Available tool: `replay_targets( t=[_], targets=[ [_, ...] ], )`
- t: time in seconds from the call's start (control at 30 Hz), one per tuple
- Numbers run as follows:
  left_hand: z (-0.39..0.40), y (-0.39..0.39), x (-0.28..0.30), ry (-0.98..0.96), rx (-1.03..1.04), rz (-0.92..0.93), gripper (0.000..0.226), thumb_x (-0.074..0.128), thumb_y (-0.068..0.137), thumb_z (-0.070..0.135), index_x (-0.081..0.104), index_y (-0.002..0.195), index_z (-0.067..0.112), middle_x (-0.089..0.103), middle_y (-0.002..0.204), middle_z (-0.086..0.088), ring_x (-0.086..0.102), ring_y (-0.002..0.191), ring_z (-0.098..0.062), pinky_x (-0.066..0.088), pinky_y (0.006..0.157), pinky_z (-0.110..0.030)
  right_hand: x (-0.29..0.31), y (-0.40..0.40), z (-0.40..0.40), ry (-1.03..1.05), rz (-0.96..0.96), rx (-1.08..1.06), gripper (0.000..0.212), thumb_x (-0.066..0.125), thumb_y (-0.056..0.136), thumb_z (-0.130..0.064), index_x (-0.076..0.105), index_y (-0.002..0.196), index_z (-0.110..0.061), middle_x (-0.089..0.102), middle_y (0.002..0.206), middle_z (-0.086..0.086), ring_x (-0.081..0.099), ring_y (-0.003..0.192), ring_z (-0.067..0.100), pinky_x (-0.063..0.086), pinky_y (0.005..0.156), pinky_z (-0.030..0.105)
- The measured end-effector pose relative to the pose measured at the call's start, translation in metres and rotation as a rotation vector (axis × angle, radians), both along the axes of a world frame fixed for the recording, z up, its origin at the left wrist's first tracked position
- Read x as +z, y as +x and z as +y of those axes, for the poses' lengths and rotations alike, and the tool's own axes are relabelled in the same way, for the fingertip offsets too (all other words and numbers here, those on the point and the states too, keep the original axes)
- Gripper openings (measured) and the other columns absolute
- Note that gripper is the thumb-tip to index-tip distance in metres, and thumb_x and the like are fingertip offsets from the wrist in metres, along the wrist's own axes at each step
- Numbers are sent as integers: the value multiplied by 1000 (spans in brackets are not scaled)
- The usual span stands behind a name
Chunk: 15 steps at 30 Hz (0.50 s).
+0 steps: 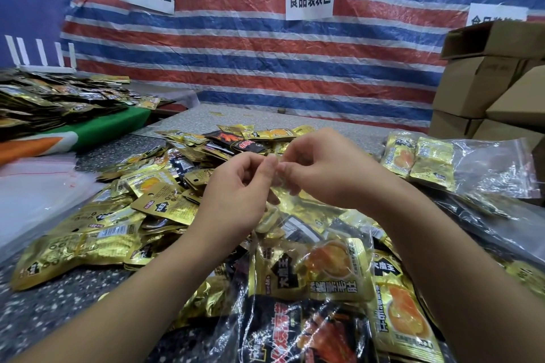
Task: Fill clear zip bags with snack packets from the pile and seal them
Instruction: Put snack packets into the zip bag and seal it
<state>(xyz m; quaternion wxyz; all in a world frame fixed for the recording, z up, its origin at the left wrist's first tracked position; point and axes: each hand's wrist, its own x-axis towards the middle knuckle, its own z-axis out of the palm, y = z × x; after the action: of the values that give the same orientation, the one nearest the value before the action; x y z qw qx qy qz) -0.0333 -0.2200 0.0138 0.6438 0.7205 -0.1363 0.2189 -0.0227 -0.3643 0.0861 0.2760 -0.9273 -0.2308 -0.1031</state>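
Pinching the top edge of a clear zip bag (298, 289) between curled fingers of left hand (239, 186) and right hand (321, 168), bag holding snack packets, raised over packet pile (124, 215) on speckled tabletop (44, 303), filled bag (460, 165) at right.

Both hands — left hand (236, 186), right hand (321, 168) — pinch zip bag (295, 289).

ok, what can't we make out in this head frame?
- Zip strip of the held clear bag: hidden between left hand and right hand; sealed or not, unclear.
- Packets inside it: cut off by the bottom edge.
- Third wall sign: cut off by cardboard boxes.
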Motion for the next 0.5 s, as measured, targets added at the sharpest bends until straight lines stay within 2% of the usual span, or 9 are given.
replay_targets(
  t=[0.07, 0.2, 0.37, 0.5],
  targets=[
    [0, -1, 0, 18, -15, -4, 18, 55, 99, 26, 67, 87, 19, 71, 73, 5, 68, 60, -13, 49, 51, -22, 0, -1, 0, -16, 17, 0, 21, 62, 93, -30, 69, 76, -19, 72, 70, -1, 69, 69, 16, 57, 66, 39],
    [2, -1, 1, 5, 30, -38, 20, 56, 98, 19, 66, 82, 21, 69, 69, 4, 66, 57, -12, 49, 48, -24, 1, -3, -1, -1, 31, -4, 18, 61, 90, -26, 69, 75, -21, 72, 71, -1, 67, 69, 18, 52, 59, 33],
    [-1, -3, 1, 32, 55, -55, 19, 57, 98, 20, 67, 82, 21, 70, 71, 5, 67, 57, -11, 49, 51, -21, 2, -2, -1, 4, 53, 1, 21, 64, 93, -24, 67, 72, -23, 73, 73, -2, 70, 76, 17, 59, 77, 42],
    [0, -3, 2, 11, 35, -42, 14, 61, 96, 21, 69, 85, 20, 72, 74, 3, 67, 58, -12, 50, 52, -21, 2, -2, -2, 15, 39, 12, 23, 65, 94, -27, 64, 71, -26, 72, 77, -4, 69, 79, 17, 58, 81, 45]
  ],
)
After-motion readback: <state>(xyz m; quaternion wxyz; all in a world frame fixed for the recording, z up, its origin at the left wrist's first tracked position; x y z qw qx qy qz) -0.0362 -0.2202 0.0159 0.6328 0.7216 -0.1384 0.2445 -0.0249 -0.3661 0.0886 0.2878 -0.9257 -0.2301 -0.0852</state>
